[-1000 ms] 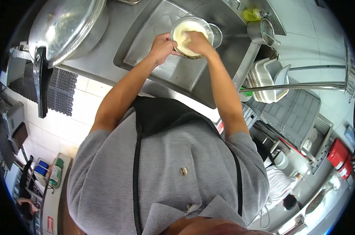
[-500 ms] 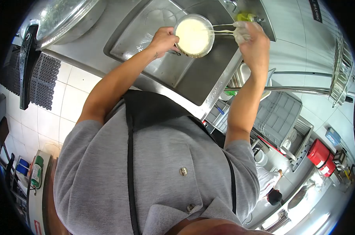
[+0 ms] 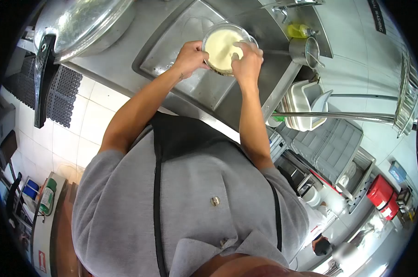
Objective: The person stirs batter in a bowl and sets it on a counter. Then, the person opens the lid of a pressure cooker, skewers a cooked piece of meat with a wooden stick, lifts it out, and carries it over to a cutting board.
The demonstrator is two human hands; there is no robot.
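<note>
A round, clear-rimmed bowl [image 3: 216, 27] of thick, pale-yellow creamy mixture [image 3: 219, 47] is held over the steel sink. My left hand [image 3: 190, 58] grips the bowl's left side, thumb near the rim and its other fingers partly hidden beneath. From the right, my right hand [image 3: 248, 64] reaches over the rim, with thumb and forefinger apart at the surface of the mixture. Its remaining fingers are bent near the right rim, and whether they touch the bowl cannot be made out.
Under the bowl lies the steel sink [image 3: 204, 90]. A metal pot [image 3: 304, 51] and a yellow-green bottle [image 3: 300, 31] stand at its right, near stacked white containers [image 3: 302, 108]. At left is a large lidded pot [image 3: 89, 27] with a black handle. Another person [image 3: 317, 231] is in the background.
My right hand has come left from beyond the bowl, where sticky strands stretched from its fingers, and is now over the mixture. My left hand still holds the bowl. The view has shifted slightly.
</note>
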